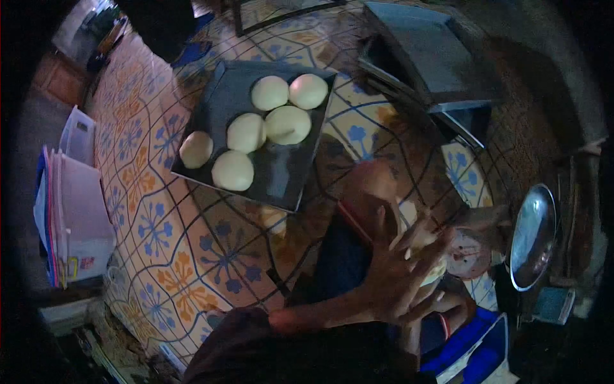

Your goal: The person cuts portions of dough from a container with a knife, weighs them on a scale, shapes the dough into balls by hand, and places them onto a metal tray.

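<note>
My left hand reaches in from the lower left out of a dark sleeve. Its fingers are spread over a pale dough ball, which shows only in part between them. Below it, my right hand, with a reddish band at the wrist, cups the dough from the other side; most of its fingers are hidden. Ahead and to the left, a dark metal baking tray lies on the patterned floor. Several smooth, round dough balls rest on it, some touching one another.
Dark metal trays are piled at the upper right. A shiny metal bowl stands tilted at the right. A blue object lies below my hands. On the left stands a whitish plastic container. Dark furniture legs show at the top.
</note>
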Action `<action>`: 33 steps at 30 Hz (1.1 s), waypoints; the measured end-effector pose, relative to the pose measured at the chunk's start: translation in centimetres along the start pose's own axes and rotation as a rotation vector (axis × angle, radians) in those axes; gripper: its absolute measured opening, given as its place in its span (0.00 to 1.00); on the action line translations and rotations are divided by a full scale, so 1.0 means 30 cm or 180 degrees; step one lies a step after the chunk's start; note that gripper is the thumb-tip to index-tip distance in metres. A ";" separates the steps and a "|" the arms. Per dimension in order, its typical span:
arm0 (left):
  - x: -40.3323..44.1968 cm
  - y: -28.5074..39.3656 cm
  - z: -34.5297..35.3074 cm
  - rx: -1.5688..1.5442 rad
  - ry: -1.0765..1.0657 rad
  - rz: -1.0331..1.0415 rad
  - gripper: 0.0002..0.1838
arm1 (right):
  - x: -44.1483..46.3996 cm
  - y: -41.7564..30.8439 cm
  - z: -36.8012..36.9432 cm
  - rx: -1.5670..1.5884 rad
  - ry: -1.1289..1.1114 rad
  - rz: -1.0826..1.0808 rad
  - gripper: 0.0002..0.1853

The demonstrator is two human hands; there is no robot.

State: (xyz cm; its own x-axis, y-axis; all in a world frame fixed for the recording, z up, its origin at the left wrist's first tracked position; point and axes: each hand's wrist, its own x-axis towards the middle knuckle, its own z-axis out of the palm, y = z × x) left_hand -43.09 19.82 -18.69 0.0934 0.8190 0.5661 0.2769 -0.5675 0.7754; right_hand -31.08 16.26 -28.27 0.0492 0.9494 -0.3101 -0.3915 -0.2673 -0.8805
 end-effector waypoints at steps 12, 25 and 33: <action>-0.079 -0.090 -0.109 -0.0151 0.1281 0.0373 0.20 | 0.370 -0.017 0.571 -0.2972 -0.1414 -0.2475 0.23; -0.243 0.046 0.366 -0.2499 -0.1451 -0.0688 0.42 | -0.166 -0.177 -0.177 -0.1037 0.1054 0.0285 0.42; -0.341 0.053 0.660 -0.2615 -0.2053 -0.2039 0.29 | -0.620 -0.144 -0.445 -0.0420 0.1405 -0.0784 0.39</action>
State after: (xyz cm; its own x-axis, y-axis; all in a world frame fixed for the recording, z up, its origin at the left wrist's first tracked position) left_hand -24.68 12.22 -28.79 0.6831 0.7290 -0.0437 -0.2171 0.2598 0.9410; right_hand -18.02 -2.45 -23.48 0.5190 0.8345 -0.1848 -0.2019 -0.0904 -0.9752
